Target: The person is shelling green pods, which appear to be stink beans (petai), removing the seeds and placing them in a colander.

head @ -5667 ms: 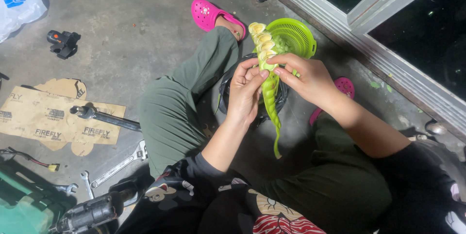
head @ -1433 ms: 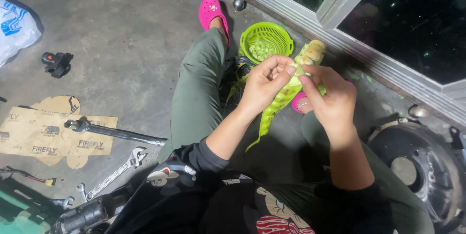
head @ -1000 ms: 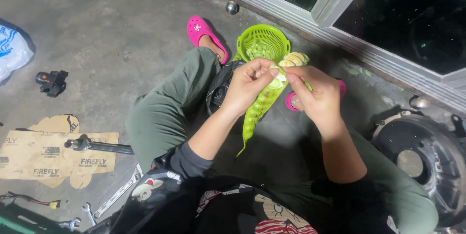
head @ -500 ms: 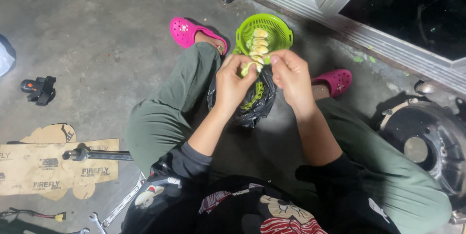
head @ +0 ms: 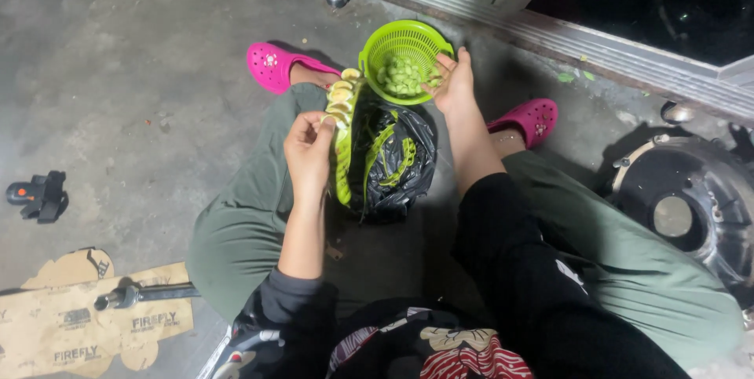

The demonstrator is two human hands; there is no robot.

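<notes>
Near left: flattened cardboard (head: 86, 328) on the concrete floor (head: 141, 57), a metal tool (head: 141, 295) lying on it. Centre: left hand (head: 309, 151), fingers closed around a long green pod (head: 343, 139), split open with pale beans showing at its far end. Just right of it: black plastic bag (head: 397, 163) holding green pod scraps. Beyond: green basket (head: 375, 53) holding shelled green beans (head: 400, 76). Right hand (head: 453, 84) at the basket's right rim, fingers loosely curled over the beans; whether it holds any cannot be told. Far: pink clogs (head: 271, 65).
</notes>
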